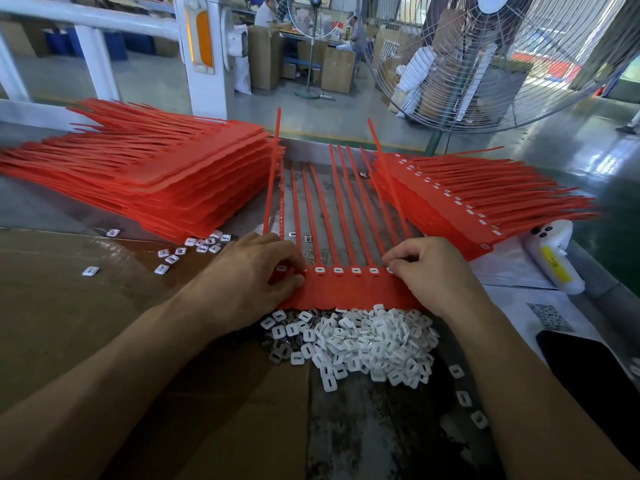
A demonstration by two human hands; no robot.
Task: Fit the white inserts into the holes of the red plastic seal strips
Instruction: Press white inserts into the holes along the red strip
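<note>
The red seal strip point(349, 292) lies flat by the white inserts point(363, 344), easy to reach; left hand point(252, 282) pinches its end steady; right hand point(433, 271) pinches an insert into a hole.

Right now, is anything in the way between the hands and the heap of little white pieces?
Nothing visible. The pile of white inserts lies right under the near edge of the red seal strip, between the left hand and right hand, with no object blocking either.
</note>
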